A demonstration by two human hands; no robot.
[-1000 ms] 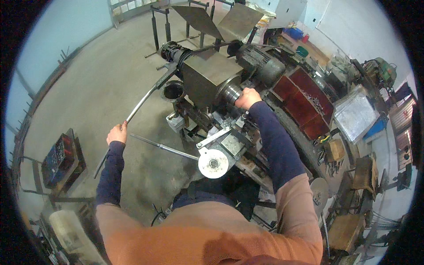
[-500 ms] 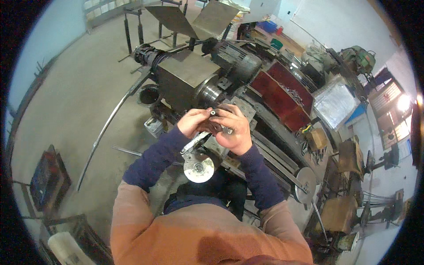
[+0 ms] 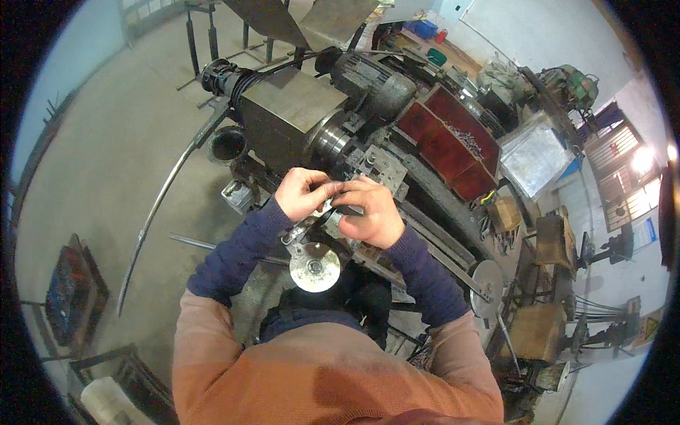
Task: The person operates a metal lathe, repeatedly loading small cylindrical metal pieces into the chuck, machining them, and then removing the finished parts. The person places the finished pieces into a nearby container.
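Over the carriage of a small metal lathe, my left hand (image 3: 303, 195) and my right hand (image 3: 372, 211) meet with their fingertips together. Both are closed in a pinch, and whatever lies between the fingers is hidden by them. Just beyond my hands is the shiny round spindle nose (image 3: 331, 144), sticking out of the box-shaped headstock (image 3: 294, 99). A bolted steel block (image 3: 383, 168) stands on the carriage beyond my right hand. Below my wrists a round metal handwheel disc (image 3: 315, 267) faces up, close to my lap.
A red metal tray (image 3: 446, 149) with small metal pieces lies behind the lathe bed, beside the motor (image 3: 375, 85). A long bent rod (image 3: 164, 193) reaches out at the left. Another disc wheel (image 3: 486, 289) sits at the bed's right end. Cartons (image 3: 504, 214) and tools crowd the right side.
A small round part with a hole showed between my fingertips before; now my fingers cover that spot. My left hand has turned more over the top, and the view has shifted slightly.
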